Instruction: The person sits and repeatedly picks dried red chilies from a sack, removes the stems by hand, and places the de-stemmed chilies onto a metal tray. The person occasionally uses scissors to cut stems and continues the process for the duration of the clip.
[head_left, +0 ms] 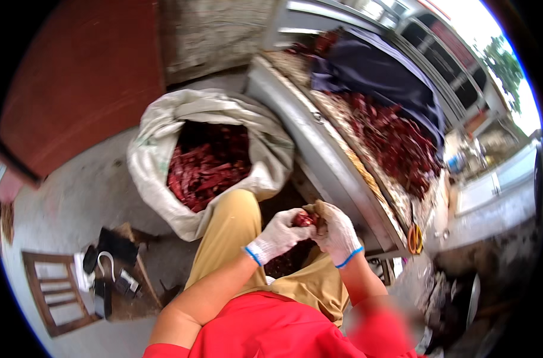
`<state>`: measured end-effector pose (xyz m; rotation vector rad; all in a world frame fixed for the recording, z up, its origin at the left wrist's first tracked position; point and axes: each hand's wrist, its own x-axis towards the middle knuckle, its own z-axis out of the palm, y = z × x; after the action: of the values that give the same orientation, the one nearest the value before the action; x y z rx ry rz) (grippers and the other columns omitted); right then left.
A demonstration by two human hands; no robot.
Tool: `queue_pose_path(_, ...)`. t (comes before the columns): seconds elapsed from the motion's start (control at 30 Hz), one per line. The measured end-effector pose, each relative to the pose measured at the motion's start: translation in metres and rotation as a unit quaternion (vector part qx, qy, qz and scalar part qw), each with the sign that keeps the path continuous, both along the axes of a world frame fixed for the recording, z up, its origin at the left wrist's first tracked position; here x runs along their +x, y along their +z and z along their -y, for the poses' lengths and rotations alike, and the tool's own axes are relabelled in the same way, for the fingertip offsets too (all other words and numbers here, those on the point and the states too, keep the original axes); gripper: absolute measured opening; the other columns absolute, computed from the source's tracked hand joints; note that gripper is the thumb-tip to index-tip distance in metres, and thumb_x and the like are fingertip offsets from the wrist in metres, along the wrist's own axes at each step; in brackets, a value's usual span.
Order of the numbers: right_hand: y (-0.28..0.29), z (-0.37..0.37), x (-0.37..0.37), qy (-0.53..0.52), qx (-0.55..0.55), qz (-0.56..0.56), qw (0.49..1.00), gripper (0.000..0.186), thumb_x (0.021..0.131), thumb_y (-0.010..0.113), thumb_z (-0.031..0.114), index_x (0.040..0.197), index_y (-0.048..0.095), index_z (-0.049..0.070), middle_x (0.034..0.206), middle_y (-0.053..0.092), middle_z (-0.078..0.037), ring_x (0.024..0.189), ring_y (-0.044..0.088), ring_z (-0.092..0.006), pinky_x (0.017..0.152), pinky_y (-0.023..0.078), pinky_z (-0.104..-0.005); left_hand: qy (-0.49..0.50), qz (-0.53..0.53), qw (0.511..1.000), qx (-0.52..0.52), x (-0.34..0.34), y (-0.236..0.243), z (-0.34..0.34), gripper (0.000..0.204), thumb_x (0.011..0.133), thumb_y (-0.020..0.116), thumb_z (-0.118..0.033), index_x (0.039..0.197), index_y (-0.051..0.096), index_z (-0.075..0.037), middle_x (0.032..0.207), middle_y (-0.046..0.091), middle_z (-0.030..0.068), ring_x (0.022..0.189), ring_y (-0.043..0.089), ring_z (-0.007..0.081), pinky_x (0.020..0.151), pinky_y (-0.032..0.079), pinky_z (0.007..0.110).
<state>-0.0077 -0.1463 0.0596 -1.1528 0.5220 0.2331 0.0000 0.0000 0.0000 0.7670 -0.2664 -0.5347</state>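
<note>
The left hand (283, 231) and right hand (336, 229), in white knit gloves with blue cuffs, are together, clasping small glossy dark-red dried peppers (305, 219) between them. Forward-left of them stands a white woven sack (151, 156) of similar peppers; forward-right, a grey metal-sided desk (310, 140) carries a loose dark-red heap (390, 134).

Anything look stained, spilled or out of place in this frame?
The right glove stands out: its fingertips look brown, possibly stained, against its white back. The scissors also sit right at the work surface's corner, perhaps precariously.
</note>
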Motion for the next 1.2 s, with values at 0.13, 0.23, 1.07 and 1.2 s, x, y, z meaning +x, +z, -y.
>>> queue_pose_path(0.13, 0.002, 0.026, -0.017, -0.027, 0.070, -0.065, 0.995, 0.034, 0.102, 0.056, 0.032, 0.099, 0.069, 0.001, 0.052, 0.042, 0.004, 0.039, 0.033, -0.0091, 0.037, 0.028, -0.0258, -0.023, 0.056, 0.996, 0.066, -0.008, -0.017, 0.026, 0.024, 0.088, 0.074, 0.000, 0.110, 0.065, -0.002, 0.094, 0.067, -0.0004, 0.086, 0.063, 0.0088, 0.081, 0.054, 0.027)
queue_pose_path(0.23, -0.016, 0.044, -0.015, -0.019, 0.137, -0.007, 0.990, 0.034, 0.103, 0.055, 0.031, 0.101, 0.067, 0.000, 0.056, 0.042, 0.005, 0.042, 0.034, -0.0064, 0.040, 0.030, -0.0234, -0.034, 0.031, 0.997, 0.069, -0.007, -0.014, 0.029, 0.025, 0.087, 0.076, -0.005, 0.109, 0.065, -0.003, 0.090, 0.067, -0.0012, 0.081, 0.062, 0.0075, 0.074, 0.053, 0.025)
queue_pose_path(1.07, 0.035, 0.210, 0.141, -0.142, -0.747, -0.121, 0.639, 0.045, 0.087, 0.066, 0.043, 0.114, 0.067, 0.007, 0.119, 0.068, -0.019, 0.111, 0.065, -0.0368, 0.090, 0.054, -0.0480, -0.097, -0.081, 0.992, -0.024, 0.036, -0.038, 0.084, 0.019, 0.088, 0.074, -0.006, 0.103, 0.063, -0.004, 0.085, 0.065, 0.0046, 0.074, 0.065, 0.0145, 0.070, 0.058, 0.031)
queue_pose_path(1.2, 0.017, 0.234, 0.137, -0.250, -0.630, 0.034, 0.735, 0.033, 0.087, 0.065, 0.031, 0.105, 0.073, 0.006, 0.098, 0.073, -0.019, 0.090, 0.070, -0.0338, 0.082, 0.053, -0.0417, -0.111, -0.079, 0.990, -0.034, 0.044, -0.039, 0.089, 0.017, 0.088, 0.073, -0.006, 0.102, 0.064, -0.004, 0.087, 0.066, 0.0057, 0.076, 0.066, 0.0154, 0.074, 0.059, 0.033)
